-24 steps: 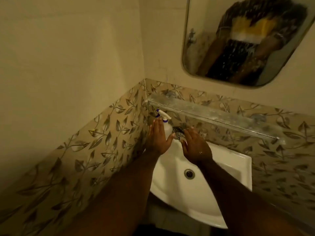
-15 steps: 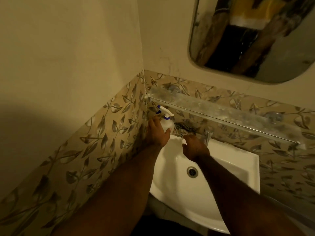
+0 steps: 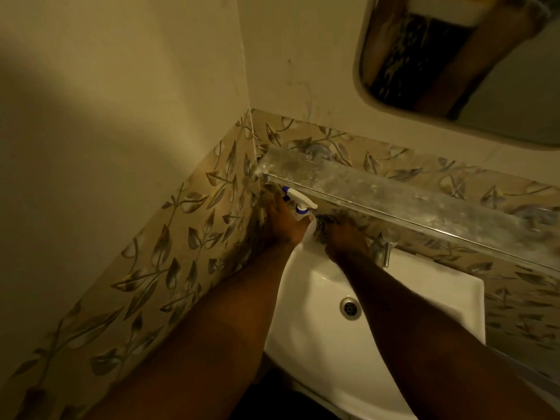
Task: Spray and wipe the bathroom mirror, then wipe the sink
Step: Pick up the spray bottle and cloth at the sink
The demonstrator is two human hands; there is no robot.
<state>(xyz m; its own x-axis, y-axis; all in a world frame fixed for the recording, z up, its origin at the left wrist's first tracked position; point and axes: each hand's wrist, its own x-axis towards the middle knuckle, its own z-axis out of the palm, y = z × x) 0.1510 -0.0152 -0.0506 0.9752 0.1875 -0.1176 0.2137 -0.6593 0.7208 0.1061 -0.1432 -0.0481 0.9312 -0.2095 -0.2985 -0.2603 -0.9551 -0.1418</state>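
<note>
A white spray bottle with a blue-trimmed trigger head (image 3: pixel 299 202) stands at the sink's back left corner, just under the shelf. My left hand (image 3: pixel 285 227) is wrapped around its body. My right hand (image 3: pixel 345 239) lies beside it on the back rim of the white sink (image 3: pixel 315 353), fingers curled over a dark bundle (image 3: pixel 325 222) against the wall. Whether it grips the bundle is unclear. The mirror (image 3: pixel 515 95) hangs at the top right, streaked, reflecting arms and clothing.
A dusty glass shelf (image 3: pixel 403 194) runs along the wall above the sink, over both hands. A chrome tap (image 3: pixel 388 250) stands right of my right hand. The drain (image 3: pixel 350 307) sits mid-basin. Leaf-pattern tiles cover the lower walls of the corner.
My left hand went from open beside the bottle to closed around it. My right hand curled and slid toward the back rim. The view dropped and moved closer to the sink.
</note>
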